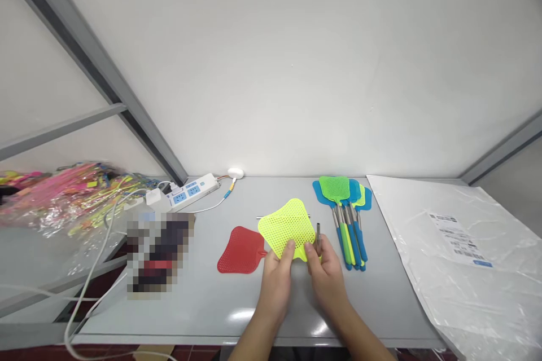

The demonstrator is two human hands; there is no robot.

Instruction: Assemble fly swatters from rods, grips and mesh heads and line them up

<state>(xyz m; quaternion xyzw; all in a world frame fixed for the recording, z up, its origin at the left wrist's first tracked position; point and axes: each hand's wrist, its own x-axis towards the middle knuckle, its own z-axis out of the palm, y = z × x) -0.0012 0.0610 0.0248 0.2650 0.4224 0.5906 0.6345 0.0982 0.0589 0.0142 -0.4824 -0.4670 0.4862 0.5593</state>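
The likeliest slip here is the yellow swatter head [287, 227] bending or twisting out of the fingers, since it is a thin, floppy perforated sheet gripped only at its lower edge while the rest stands free above the grey table [212, 299]; a second risk, as I judge it, is the short metal rod [318, 235] sliding from the right hand [325, 271], because it seems pinched between thumb and finger rather than wrapped by the whole fist. If either dropped, it would land near the red swatter head [241, 250], which lies flat just to the left, or roll toward the bundle of finished fly swatters [345, 214] lying just to the right. The left hand [277, 276] is closed on the bottom edge of the yellow head, thumb on its front face, forearm coming up from the lower edge of the view. The right hand sits touching or nearly touching the left, fingers curled, holding the rod upright beside the head's lower right corner. Both wrists hover low over the table, near its front edge
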